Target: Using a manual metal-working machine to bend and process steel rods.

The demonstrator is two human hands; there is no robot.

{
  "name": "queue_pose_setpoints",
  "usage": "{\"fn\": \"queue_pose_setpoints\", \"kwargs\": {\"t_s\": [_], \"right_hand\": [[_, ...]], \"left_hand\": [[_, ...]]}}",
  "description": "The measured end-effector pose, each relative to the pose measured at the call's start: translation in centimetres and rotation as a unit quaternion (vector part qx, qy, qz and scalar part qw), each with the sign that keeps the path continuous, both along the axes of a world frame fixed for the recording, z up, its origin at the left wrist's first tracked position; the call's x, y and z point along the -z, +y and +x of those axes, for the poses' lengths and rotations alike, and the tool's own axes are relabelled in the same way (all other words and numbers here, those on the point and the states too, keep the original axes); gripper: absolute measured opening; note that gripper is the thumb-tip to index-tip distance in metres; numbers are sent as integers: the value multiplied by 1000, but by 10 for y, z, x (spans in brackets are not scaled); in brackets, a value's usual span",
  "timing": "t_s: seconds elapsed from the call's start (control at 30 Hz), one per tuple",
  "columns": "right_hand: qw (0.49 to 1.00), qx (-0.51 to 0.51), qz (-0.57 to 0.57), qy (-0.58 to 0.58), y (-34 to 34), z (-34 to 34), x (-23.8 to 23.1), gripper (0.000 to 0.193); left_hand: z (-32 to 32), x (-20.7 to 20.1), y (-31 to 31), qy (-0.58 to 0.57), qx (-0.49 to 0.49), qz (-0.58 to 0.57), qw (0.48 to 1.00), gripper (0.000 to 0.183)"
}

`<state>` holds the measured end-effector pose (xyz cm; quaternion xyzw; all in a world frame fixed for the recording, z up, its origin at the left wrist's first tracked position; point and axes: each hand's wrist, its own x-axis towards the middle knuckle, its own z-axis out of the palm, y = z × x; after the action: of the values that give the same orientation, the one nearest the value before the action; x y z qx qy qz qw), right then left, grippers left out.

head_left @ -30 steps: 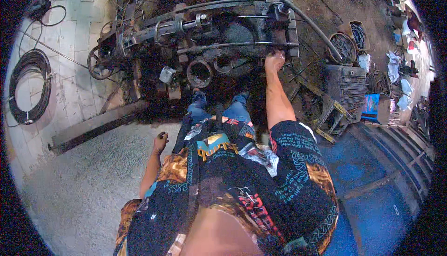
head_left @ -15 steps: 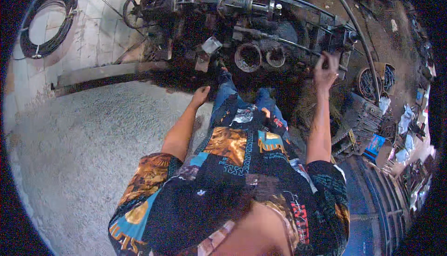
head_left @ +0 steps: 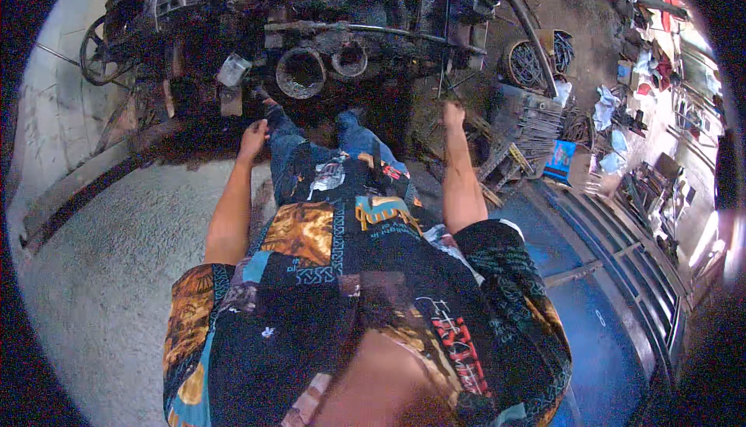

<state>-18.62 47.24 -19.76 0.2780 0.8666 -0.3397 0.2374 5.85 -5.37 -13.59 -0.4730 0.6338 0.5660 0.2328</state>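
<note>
My left hand [head_left: 252, 139] hangs beside my left thigh, its fingers loosely bent and apart, with nothing visible in them. My right hand [head_left: 454, 115] is held out ahead of my right side, its fingers curled in; whatever they may hold is hidden. Just beyond it stand thin dark rods by the right end of a long, dark, greasy machine [head_left: 361, 29]. Two round pipe-like openings, a larger one [head_left: 301, 73] and a smaller one [head_left: 350, 59], face me from the machine's near side. A pale square block [head_left: 234, 69] sits to their left.
Right of my right hand lie a stack of metal bars [head_left: 531, 122], a round container of rods [head_left: 528, 62] and a blue packet [head_left: 559, 160]. A blue panel with a metal frame [head_left: 594, 310] is at my right. Grey rough floor [head_left: 132, 295] spreads left; a long beam [head_left: 101, 174] borders it.
My view has turned right, so the machine sits further left. My right hand has come down from near the machine's right end, and its spread fingers have curled in. The cable coil has left view.
</note>
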Motion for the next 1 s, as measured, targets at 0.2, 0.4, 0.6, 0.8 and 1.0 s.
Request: {"fn": "queue_pose_setpoints", "kwargs": {"t_s": [0.2,0.4,0.6,0.8,1.0], "right_hand": [[986,-19,163,-9,-72,-5,-49,46],[988,-62,141,-6,-84,-41,-52,49],[950,-295,102,26,-111,-56,-134,58],[894,-232,-66,378,-191,-138,-318,28],[677,-440,245,536,-104,-296,-259,49]], "left_hand": [[31,-41,-10,-15,41,-104,994,51],[37,-53,-13,-34,122,-213,969,55],[46,-10,-19,22,-39,-69,997,61],[2,-10,-9,124,-482,232,836,90],[-76,30,-10,211,-693,460,513,88]]}}
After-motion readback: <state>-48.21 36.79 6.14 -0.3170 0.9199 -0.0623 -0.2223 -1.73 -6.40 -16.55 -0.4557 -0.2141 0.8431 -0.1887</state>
